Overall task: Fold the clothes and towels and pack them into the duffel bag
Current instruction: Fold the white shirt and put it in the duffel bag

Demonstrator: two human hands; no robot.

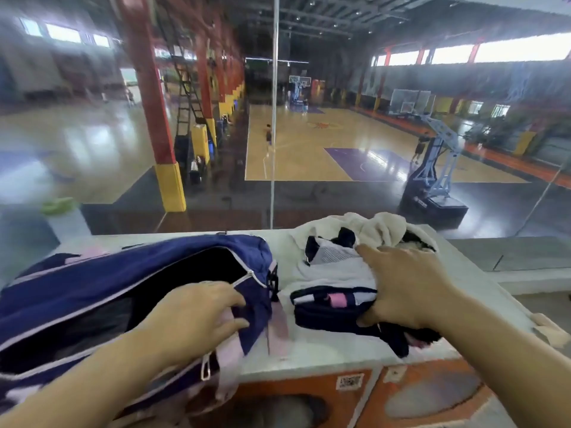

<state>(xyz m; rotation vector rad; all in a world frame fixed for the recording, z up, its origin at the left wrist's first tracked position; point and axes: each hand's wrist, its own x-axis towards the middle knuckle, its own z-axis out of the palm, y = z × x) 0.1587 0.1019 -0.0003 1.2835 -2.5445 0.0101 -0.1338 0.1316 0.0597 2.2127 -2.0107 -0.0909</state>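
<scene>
A navy duffel bag (102, 282) with pale pink trim lies on the left of a white ledge (309, 347), its zip open on a dark inside. My left hand (197, 313) grips the bag's near edge by the zip end. To the right lies a stack of folded clothes (333, 301): a navy, white and pink piece under a white garment (336, 264). My right hand (408, 288) presses down on that stack, thumb at its near side and fingers spread over the top. A crumpled cream towel (386, 227) lies behind the stack.
A glass pane (273, 118) rises just behind the ledge, with a basketball court far below. Orange panels (309, 387) front the ledge under my arms. A cream cloth (548, 332) hangs at the ledge's right edge.
</scene>
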